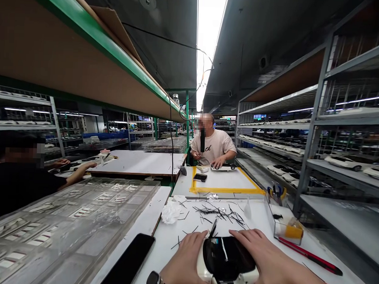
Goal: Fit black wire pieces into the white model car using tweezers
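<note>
Bare hands and a smartwatch, pretty much the whole look

Left hand (185,262) and right hand (260,255) are both uncovered, and the forearms are bare as far as the frame shows them. The one thing worn is a watch (154,280) on the left wrist: dark rounded-square face, lighter metallic rim around it, dark strap wrapping the wrist.

Two hands (187,262), one held model car (227,259) — two phones (127,262), two co-workers (212,146).
</note>
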